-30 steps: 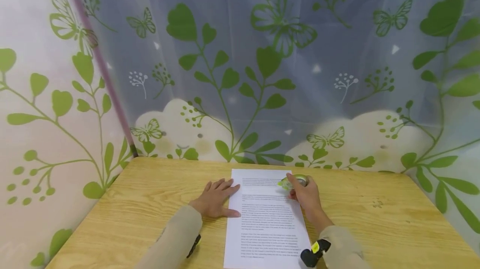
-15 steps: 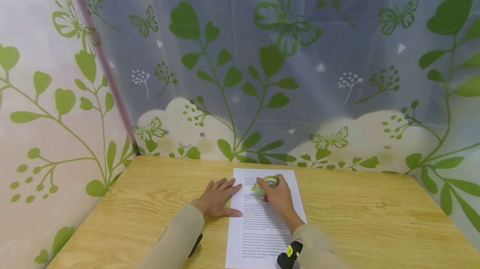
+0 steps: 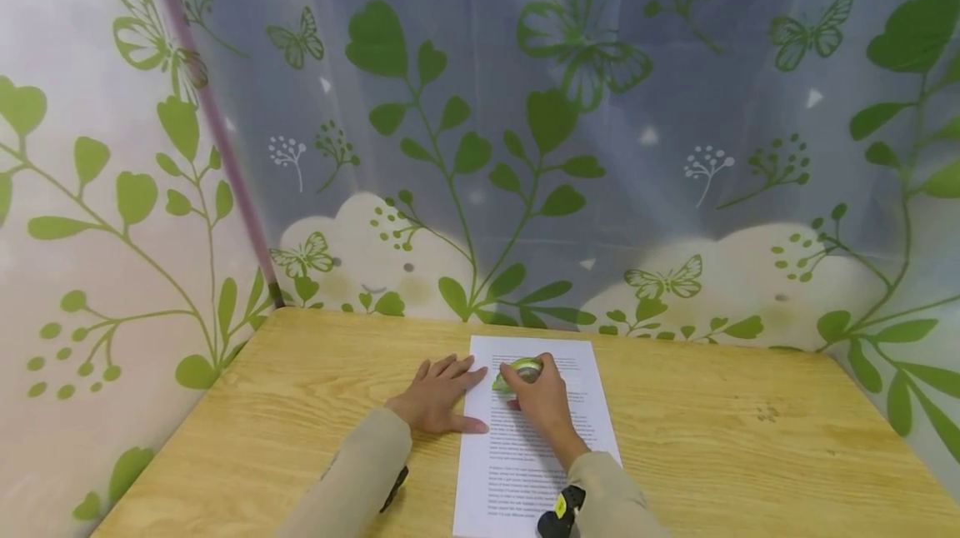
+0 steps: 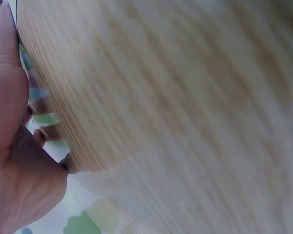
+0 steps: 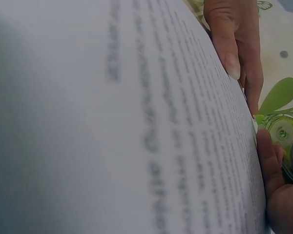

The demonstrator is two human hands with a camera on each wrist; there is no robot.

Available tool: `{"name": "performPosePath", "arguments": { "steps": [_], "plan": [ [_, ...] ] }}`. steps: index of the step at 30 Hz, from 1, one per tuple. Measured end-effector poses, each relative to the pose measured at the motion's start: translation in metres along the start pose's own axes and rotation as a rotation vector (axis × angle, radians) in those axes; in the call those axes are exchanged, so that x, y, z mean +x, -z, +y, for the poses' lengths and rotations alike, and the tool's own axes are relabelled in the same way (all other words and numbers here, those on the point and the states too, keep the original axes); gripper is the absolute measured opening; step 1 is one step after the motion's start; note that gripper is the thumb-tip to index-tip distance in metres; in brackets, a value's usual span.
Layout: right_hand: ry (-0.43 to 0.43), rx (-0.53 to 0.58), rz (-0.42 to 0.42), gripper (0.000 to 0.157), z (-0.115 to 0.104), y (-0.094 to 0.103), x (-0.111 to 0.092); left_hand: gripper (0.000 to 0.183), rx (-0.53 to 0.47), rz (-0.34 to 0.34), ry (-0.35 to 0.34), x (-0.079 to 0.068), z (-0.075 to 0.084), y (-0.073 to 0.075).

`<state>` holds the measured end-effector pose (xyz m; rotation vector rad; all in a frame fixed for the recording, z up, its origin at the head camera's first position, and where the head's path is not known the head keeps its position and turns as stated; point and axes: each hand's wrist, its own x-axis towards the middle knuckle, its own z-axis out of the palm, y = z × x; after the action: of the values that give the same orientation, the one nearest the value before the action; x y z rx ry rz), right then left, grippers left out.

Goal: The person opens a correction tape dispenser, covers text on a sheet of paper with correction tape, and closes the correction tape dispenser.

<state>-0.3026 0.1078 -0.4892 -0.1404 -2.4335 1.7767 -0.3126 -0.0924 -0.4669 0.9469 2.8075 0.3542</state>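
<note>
The green dispenser (image 3: 529,370) is at the upper part of the printed paper (image 3: 525,475); whether its tip touches the sheet is hard to tell. The right hand (image 3: 543,401) pinches it between thumb and fingers. The left hand (image 3: 437,401), fingers spread, rests at the paper's left edge. Beneath is a wooden table (image 3: 697,413); behind, a leafy curtain (image 3: 480,196).

A leaf-printed curtain (image 3: 495,138) backs a wood-grained table (image 3: 712,430).

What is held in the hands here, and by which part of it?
The right hand grips the green tape dispenser by its rounded body; the left hand holds nothing.
</note>
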Motion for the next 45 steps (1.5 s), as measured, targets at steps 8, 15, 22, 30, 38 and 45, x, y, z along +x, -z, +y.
{"name": "performPosePath", "arguments": {
  "steps": [8,15,22,30,38,45],
  "plan": [
    [0.013,-0.007,-0.005,0.052,0.0,0.0,0.0,0.085,0.015,-0.011,0.015,0.001,0.002,0.002],
    [0.019,-0.012,-0.014,0.051,0.0,-0.001,0.0,0.085,0.021,-0.013,0.018,-0.001,0.002,0.001],
    [0.024,-0.021,0.005,0.053,0.0,-0.001,0.0,0.085,0.029,-0.01,0.015,0.0,0.002,0.001],
    [0.041,-0.031,-0.039,0.05,-0.004,-0.002,0.0,0.084,0.023,-0.001,-0.005,-0.001,0.002,0.001],
    [0.048,-0.107,-0.09,0.047,-0.012,0.0,0.001,0.085,0.027,-0.014,0.014,-0.001,0.003,0.003],
    [0.038,-0.155,-0.082,0.048,-0.014,0.001,0.002,0.085,0.021,-0.013,0.01,0.0,0.002,0.001]
  ]
}}
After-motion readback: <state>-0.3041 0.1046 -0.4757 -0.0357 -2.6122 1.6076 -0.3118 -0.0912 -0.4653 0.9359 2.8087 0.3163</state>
